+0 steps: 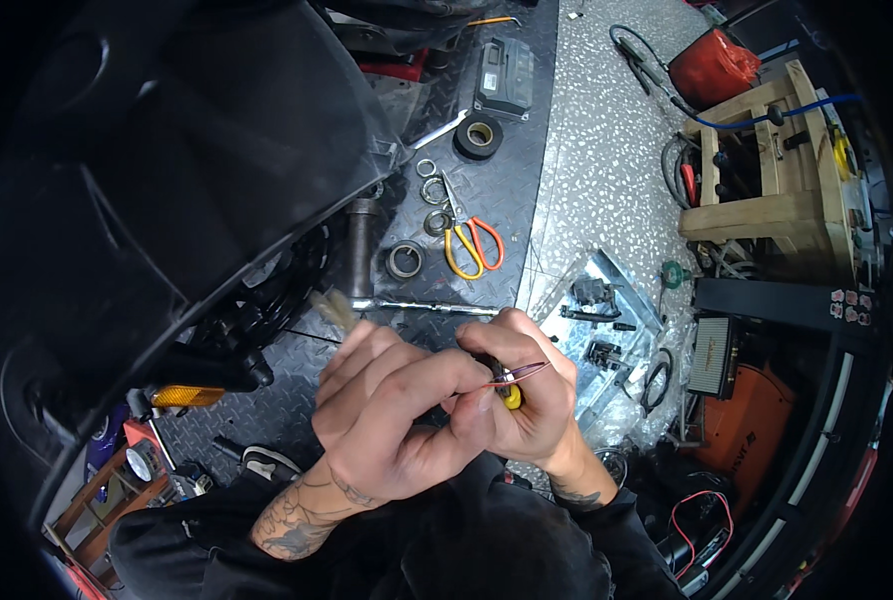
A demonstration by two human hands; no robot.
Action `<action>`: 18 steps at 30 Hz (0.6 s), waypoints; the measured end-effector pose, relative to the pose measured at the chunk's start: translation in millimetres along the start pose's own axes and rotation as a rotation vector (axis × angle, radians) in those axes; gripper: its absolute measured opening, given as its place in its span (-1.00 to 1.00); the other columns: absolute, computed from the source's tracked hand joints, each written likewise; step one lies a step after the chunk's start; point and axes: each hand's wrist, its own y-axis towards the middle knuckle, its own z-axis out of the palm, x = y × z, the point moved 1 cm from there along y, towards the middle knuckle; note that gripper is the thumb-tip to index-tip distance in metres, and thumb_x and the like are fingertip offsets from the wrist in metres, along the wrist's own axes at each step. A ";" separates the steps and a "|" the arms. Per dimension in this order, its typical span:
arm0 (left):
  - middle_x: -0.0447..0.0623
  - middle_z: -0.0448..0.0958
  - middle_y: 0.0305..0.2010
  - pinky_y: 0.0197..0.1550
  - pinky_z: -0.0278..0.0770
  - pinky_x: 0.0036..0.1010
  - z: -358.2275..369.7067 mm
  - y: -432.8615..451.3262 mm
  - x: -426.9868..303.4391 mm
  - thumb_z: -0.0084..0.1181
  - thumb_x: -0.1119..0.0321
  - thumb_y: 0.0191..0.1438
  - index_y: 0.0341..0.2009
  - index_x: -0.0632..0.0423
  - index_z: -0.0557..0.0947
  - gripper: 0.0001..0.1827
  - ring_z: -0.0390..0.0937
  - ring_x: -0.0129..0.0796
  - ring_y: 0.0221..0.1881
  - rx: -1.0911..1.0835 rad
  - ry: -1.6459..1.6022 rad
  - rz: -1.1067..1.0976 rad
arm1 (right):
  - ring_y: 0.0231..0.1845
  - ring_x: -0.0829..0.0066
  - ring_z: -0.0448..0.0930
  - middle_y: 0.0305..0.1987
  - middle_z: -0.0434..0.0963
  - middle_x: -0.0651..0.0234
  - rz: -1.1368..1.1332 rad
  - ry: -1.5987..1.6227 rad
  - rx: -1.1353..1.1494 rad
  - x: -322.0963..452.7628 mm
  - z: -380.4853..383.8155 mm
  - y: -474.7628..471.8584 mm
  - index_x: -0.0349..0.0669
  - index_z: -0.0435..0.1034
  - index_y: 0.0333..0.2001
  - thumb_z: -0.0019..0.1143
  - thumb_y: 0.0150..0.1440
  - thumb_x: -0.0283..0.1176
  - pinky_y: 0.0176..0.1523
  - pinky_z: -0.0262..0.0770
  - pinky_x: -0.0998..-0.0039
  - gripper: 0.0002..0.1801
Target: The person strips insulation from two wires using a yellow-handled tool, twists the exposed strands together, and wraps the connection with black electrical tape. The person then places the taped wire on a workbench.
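Note:
My left hand (pixel 405 405) is raised in front of my body and pinches thin insulated wires (pixel 525 370) between thumb and forefinger. The wire ends stick out to the right, across my other palm. In my right hand (pixel 540 367) is a small tool with a yellow grip (pixel 512 397); its working end is mostly hidden by my fingers, so its kind is unclear. The two hands meet at the fingertips. Just beyond my left knuckles shows a blurred tan thing (pixel 332 309). A chrome ratchet-like bar (pixel 428 307) lies behind the hands on the floor plate.
Scissors with orange and yellow handles (pixel 465 236), metal rings (pixel 404 259) and black tape (pixel 479 136) lie on the diamond-patterned mat (pixel 506 180). Dark vehicle bodywork (pixel 214 150) looms at left, above an amber lamp (pixel 186 395). At right are a parts-laden metal sheet (pixel 578 337) and a wooden stand (pixel 754 214).

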 end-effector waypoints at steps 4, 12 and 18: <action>-0.22 0.59 -0.48 -0.47 0.29 -0.46 -10.7 7.4 1.9 0.38 0.39 0.16 -0.27 0.09 0.72 -0.90 0.40 -0.42 -0.58 0.030 0.165 0.169 | -0.43 0.30 0.56 -0.23 0.63 0.09 0.104 -0.013 0.063 9.9 -3.1 -2.6 -0.45 0.54 -0.01 0.33 -0.12 -0.77 -0.33 0.52 0.36 -0.51; -0.06 0.67 -0.42 -0.46 0.49 -0.53 -4.8 0.9 -5.2 0.37 0.52 0.08 -0.20 0.20 0.64 -0.80 0.55 -0.43 -0.55 0.061 -0.045 -0.036 | -0.33 0.37 0.64 -0.18 0.65 0.13 0.395 0.266 0.160 21.7 -10.4 -8.5 -0.39 0.55 0.04 0.29 0.14 -0.72 -0.23 0.54 0.42 -0.65; -0.07 0.65 -0.35 -0.36 0.45 -0.65 1.3 -5.1 -7.7 0.26 0.56 0.20 -0.11 0.24 0.60 -0.82 0.51 -0.59 -0.42 0.113 -0.276 -0.329 | -0.16 0.58 0.62 -0.13 0.66 0.20 0.652 0.568 -0.048 27.6 10.8 -26.9 -0.41 0.51 0.10 0.24 0.22 -0.70 -0.11 0.53 0.52 -0.65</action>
